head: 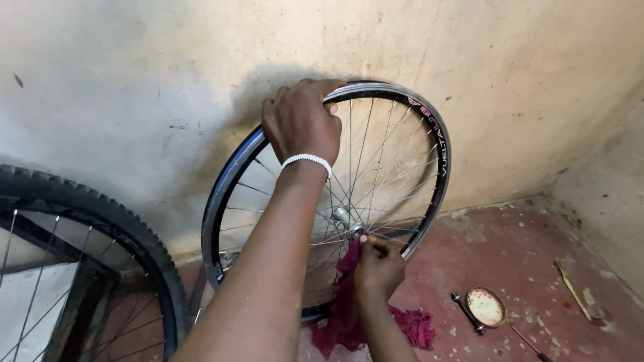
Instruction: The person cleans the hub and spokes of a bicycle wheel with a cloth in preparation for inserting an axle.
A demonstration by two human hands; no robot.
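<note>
Left hand clamps bare black spoked wheel rim | right hand pinches dark red rag at silver hub | we judge: hold rim steady, work rag around hub.

A knobby tyre is seen at left; a round tin and screwdriver are laid on the red floor.

Soft, even daylight, nothing blown out

Light's pretty flat and a bit dim; the bare wheel rim throws a fuzzy shadow onto the wall up and left of it. Small sheen on the rim's metal. Forearm below the rim looks soft, and the edges bend slightly from the wide lens.
</note>
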